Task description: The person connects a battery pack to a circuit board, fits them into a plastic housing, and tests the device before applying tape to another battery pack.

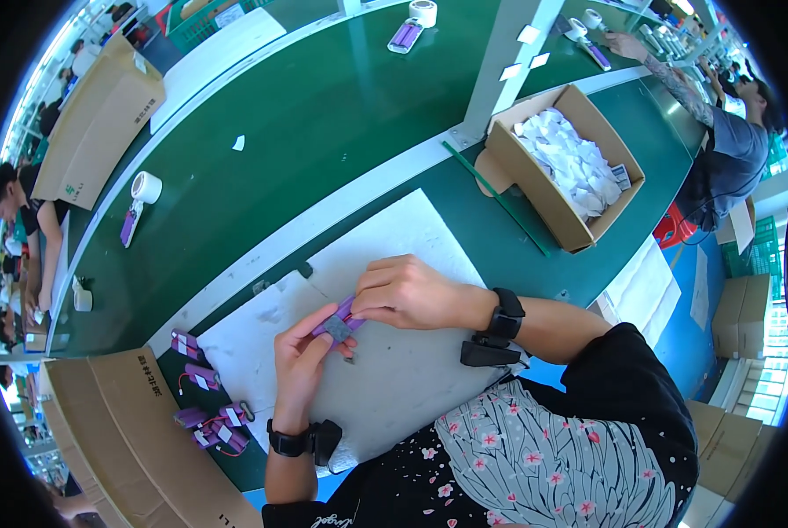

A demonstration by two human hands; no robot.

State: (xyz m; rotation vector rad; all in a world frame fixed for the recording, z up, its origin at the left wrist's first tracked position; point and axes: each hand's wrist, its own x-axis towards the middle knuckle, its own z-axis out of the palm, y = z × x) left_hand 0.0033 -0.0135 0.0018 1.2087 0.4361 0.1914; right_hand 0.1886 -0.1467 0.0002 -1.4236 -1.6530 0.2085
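A small purple battery pack [346, 310] with a grey square pad [337, 329] on its upper face is held over a white foam board [394, 378]. My left hand [301, 363] grips its lower left end between thumb and fingers. From the right, my right hand [404, 292] pinches at the pack's other end, its fingers curled; whatever lies under those fingertips is hidden. Left of the board, several more purple battery packs [218, 429] with thin wires lie on the green bench.
A cardboard box [618, 201] full of crumpled white paper stands at the back right, beside a thin green strip [499, 202]. Another carton [117, 431] is at the near left. Beyond a metal rail, a green conveyor [306, 132] carries white rolls [146, 187] and packs. Co-workers sit left and right.
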